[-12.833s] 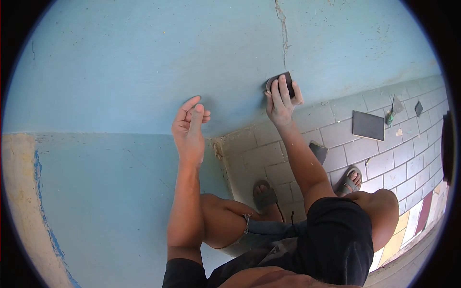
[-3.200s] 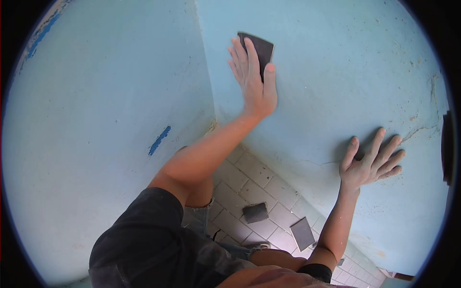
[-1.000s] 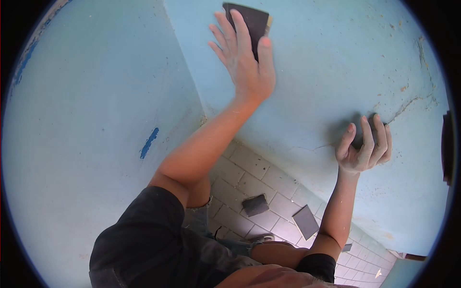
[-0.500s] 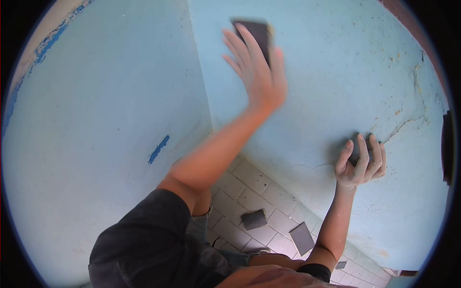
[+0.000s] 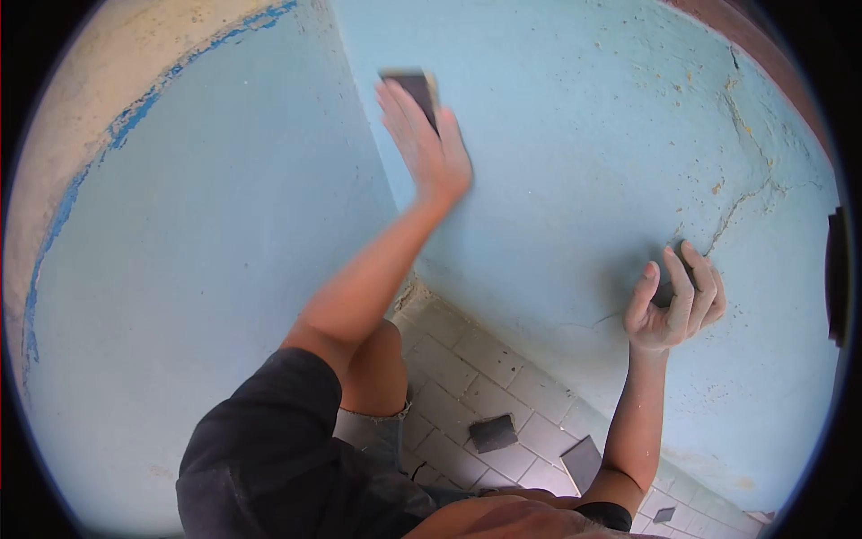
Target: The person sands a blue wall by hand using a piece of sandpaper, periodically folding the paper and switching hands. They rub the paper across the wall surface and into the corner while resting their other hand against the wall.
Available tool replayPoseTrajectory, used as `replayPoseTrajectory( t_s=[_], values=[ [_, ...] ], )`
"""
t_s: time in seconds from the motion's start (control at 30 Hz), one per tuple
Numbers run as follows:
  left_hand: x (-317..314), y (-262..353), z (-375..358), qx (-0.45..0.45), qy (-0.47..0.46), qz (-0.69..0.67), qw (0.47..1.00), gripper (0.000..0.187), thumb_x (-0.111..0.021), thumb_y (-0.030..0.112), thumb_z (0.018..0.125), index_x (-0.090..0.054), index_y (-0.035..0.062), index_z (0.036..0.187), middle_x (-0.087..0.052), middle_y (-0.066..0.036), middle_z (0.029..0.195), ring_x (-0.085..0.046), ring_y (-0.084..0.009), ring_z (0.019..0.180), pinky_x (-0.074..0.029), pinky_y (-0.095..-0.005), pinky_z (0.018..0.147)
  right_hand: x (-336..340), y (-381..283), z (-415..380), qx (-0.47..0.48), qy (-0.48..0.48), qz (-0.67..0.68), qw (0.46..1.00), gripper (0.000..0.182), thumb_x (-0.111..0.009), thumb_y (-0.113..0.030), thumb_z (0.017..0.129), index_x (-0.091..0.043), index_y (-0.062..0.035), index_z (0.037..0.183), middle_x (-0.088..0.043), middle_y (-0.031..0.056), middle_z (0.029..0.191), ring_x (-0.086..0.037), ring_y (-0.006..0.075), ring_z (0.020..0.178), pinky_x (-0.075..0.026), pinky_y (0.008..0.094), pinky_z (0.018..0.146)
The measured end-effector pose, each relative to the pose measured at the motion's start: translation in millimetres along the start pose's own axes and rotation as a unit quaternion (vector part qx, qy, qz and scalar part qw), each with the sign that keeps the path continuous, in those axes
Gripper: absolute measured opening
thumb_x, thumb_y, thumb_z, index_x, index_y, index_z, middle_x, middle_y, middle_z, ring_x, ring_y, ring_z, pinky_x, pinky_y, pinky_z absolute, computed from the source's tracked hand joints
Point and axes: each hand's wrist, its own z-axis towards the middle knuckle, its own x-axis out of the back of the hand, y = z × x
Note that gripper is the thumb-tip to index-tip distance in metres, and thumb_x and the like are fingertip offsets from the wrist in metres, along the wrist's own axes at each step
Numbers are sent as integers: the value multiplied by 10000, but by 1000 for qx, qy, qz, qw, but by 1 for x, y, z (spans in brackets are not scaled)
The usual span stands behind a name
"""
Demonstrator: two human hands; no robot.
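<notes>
Left hand (image 5: 422,144): flat, pressing dark sanding block (image 5: 415,87) to blue wall (image 5: 575,135) near corner. Right hand (image 5: 673,301): fingers curled, grip empty, knuckles against wall.

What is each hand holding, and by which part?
Left hand presses a sanding pad flat on the wall, fingers covering its lower part; right hand holds nothing.

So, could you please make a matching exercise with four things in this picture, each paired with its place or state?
Things:
1. sanding pad
2. right hand
3. crack
4. dark sheets

Places or states:
A. lying on the floor tiles
B. fingers curled against the wall
C. pressed on the wall under the left hand
D. running across the blue wall at the right

Pairs: 1-C, 2-B, 3-D, 4-A
</notes>
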Motion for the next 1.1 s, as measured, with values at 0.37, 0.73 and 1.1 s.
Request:
replayPoseTrajectory(
  t_s=[0.37,0.73,1.1],
  values=[
    [18,14,67,20,17,-13,1000,860,-443,366,1054,28,-168,1537,51,-388,1621,39,-494,1533,2,-553,1232,-1,0,-2,14,-4,-1,1000,104,-699,-187,893,-731,-176,992,-735,-8,1043,-567,221,1057,-394,313,926],
    [18,13,76,5,20,-3,1000,788,-428,319,1073,-7,-140,1556,4,-342,1646,44,-449,1549,-4,-553,1236,2,0,1,25,-18,-7,1000,107,-703,-196,887,-730,-189,990,-734,-12,1037,-582,212,1030,-399,318,906],
    [16,16,1,119,-40,-1,992,697,-354,285,1085,-40,-85,1586,-21,-295,1668,-4,-449,1552,-13,-551,1234,2,-1,1,13,-2,5,1000,96,-715,-188,858,-737,-202,951,-723,-47,1034,-610,202,1004,-373,312,868]
  ],
)
